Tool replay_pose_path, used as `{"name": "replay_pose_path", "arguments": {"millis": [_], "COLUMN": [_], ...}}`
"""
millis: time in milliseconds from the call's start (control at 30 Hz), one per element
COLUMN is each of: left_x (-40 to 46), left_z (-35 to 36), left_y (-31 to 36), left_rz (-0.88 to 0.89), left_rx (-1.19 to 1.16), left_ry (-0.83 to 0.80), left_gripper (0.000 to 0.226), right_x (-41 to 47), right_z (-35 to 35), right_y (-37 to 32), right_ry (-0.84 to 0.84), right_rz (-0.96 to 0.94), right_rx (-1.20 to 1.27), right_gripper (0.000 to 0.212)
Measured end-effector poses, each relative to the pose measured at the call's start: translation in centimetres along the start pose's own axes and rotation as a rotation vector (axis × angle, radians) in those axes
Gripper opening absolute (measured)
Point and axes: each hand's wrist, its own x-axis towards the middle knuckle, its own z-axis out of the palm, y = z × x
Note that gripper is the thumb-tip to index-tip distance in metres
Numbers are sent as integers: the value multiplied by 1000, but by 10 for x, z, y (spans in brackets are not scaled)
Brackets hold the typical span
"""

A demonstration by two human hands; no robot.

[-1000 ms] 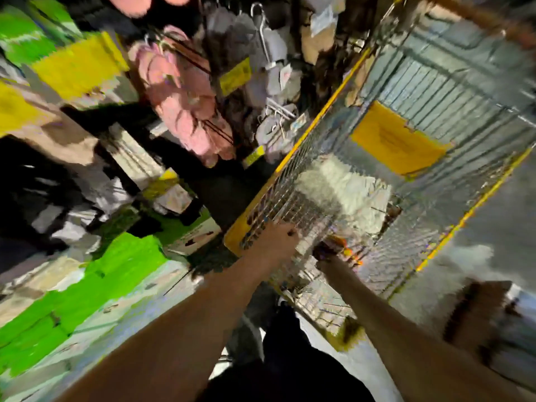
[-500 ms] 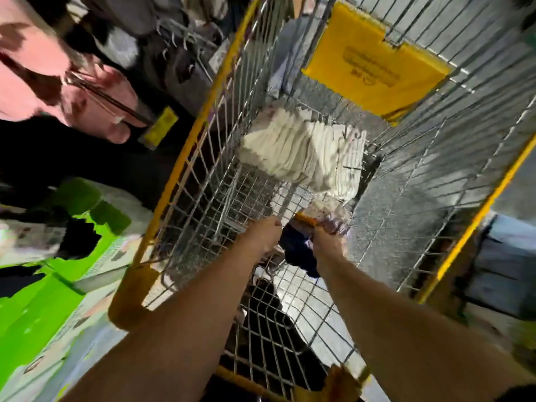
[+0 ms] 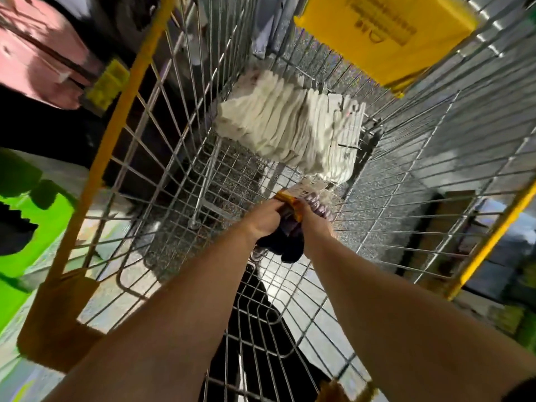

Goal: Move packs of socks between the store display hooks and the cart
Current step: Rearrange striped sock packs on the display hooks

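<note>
Head view, looking down into the wire cart (image 3: pixel 150 158): the two hands meet low in the basket around one dark pack of socks (image 3: pixel 285 242). The left hand (image 3: pixel 265 220) has its fingers curled over the pack's yellow-orange header band, and the right hand (image 3: pixel 314 224) grasps the same pack from the other side, where paler purple socks bunch against its fingers. The pack's dark toe end hangs just below both wrists, above the mesh floor. Farther in lies a white pack of socks (image 3: pixel 290 132), resting against the far end of the basket under a yellow sign (image 3: pixel 388 33). Outside the left wall, pink goods (image 3: pixel 37 62) hang on the display, blurred.

Judging from this, the risk is a snag: the pack's hook or card could catch in the wire mesh as it is lifted, or the loose toe end could slip from the band if only the header is pulled.

Against half a second ago, the hands have closed more fully on the dark pack and the camera has leaned deeper into the cart.
</note>
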Motion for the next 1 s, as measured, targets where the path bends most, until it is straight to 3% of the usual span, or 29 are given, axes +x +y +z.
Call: {"name": "replay_pose_path", "arguments": {"millis": [100,133,267,467,533,667,800,900,933,1000], "left_x": [4,1,-4,-13,-16,-66,-142,-198,-220,-260], "left_z": [-1,-2,-2,6,4,-6,-17,-29,-31,-37], "left_y": [-6,-5,-10,-13,-14,16,49,66,74,78], "left_rz": [-66,-81,-139,-177,-163,-101,44,170,225,306], "left_rx": [-128,-124,-141,-166,-133,-69,-151,-271,-273,-349], "left_ry": [6,5,5,-38,-19,168,431,624,659,672], "left_gripper": [28,28,31,28,37,47,24,10,8,21], "right_x": [2,3,14,8,-5,-42,-77,-155,-179,-221], "right_z": [11,15,17,10,6,-7,-28,-50,-57,-70], "right_y": [1,1,1,1,-3,-17,-34,-46,-46,-46], "right_ry": [39,5,-7,74,69,-24,-182,-293,-325,-395], "right_rz": [-7,-1,4,-62,-88,-138,-272,-387,-428,-504], "right_rx": [-23,-12,-27,-47,-25,33,63,96,96,83], "right_gripper": [97,99,61,60,58,63,78,48,47,38]}}
